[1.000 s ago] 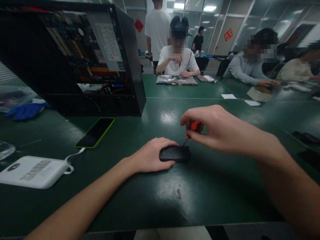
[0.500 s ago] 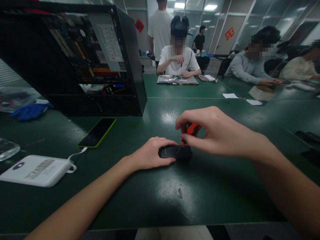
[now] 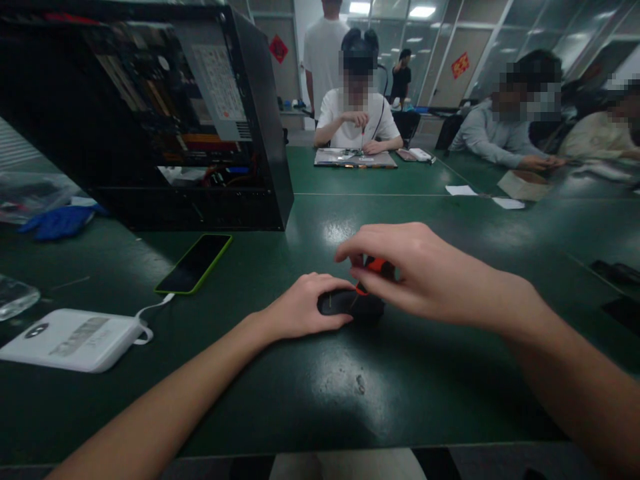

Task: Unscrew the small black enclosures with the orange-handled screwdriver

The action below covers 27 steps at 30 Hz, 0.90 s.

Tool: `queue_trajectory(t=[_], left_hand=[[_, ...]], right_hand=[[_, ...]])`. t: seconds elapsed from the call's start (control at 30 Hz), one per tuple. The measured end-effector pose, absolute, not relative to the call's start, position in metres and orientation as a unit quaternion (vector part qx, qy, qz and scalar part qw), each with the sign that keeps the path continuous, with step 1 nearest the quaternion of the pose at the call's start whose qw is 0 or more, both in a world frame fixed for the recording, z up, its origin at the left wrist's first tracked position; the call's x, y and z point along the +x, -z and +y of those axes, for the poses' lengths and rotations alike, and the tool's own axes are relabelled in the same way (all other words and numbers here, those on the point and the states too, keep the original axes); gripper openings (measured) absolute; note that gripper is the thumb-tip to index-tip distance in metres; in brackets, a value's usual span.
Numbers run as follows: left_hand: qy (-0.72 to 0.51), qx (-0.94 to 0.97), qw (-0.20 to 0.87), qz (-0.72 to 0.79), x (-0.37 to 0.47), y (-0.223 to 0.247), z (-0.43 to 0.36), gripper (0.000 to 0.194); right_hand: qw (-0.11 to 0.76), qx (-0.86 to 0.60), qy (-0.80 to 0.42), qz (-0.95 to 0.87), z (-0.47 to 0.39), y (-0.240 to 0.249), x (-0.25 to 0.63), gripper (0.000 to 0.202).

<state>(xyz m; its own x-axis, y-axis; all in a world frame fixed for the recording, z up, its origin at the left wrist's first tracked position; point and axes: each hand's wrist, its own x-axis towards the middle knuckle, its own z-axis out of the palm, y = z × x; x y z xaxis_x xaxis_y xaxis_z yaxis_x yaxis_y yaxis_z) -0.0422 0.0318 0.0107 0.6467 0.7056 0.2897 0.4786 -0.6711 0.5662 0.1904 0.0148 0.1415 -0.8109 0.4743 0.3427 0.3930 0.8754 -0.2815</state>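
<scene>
A black oblong device (image 3: 367,308) lies on the green table, rounded at the left end; its exact kind is unclear. My left hand (image 3: 313,303) grips its left end between thumb and fingers. In my right hand (image 3: 415,270), closed above the device's right part, is a screwdriver (image 3: 381,268) with a red and black handle. The handle tilts, and its lower end points down to the left at the device's top. Whether the tip sits in a screw is too small to tell.
An opened black computer case (image 3: 260,133) stands at the back left. Near it lie a green-edged phone (image 3: 195,265), a cabled white power bank (image 3: 75,340) and a blue glove (image 3: 60,223). Across the table, a person (image 3: 357,120) works on a flat panel (image 3: 385,160).
My right hand has shifted a little left and down with the screwdriver, and its fingers have turned about the handle. My left hand and the black device stay in place.
</scene>
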Motion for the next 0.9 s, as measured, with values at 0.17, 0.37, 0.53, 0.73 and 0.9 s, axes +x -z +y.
queue_trajectory(t=[0.17, 0.37, 0.53, 0.73, 0.9], left_hand=[[-0.249, 0.877, 0.225, 0.343, -0.042, -0.0099, 0.0322, 0.04], [-0.255, 0.877, 0.227, 0.337, -0.0419, -0.0101, 0.0315, 0.043], [-0.253, 0.874, 0.221, 0.351, -0.0412, -0.0103, 0.0303, 0.041], [-0.252, 0.871, 0.232, 0.352, -0.0414, -0.0114, 0.0305, 0.035], [-0.253, 0.873, 0.227, 0.349, -0.0395, -0.0127, 0.0285, 0.032]], right_hand=[[0.187, -0.231, -0.102, -0.949, 0.0095, -0.1443, 0.1904, 0.028], [0.171, -0.244, -0.091, -0.95, 0.0104, -0.1465, 0.1919, 0.012], [0.199, -0.235, -0.109, -0.945, 0.0064, -0.1419, 0.1889, 0.031], [0.181, -0.249, -0.118, -0.944, 0.0074, -0.1438, 0.187, 0.027], [0.159, -0.252, -0.117, -0.948, 0.0082, -0.1504, 0.1904, 0.02]])
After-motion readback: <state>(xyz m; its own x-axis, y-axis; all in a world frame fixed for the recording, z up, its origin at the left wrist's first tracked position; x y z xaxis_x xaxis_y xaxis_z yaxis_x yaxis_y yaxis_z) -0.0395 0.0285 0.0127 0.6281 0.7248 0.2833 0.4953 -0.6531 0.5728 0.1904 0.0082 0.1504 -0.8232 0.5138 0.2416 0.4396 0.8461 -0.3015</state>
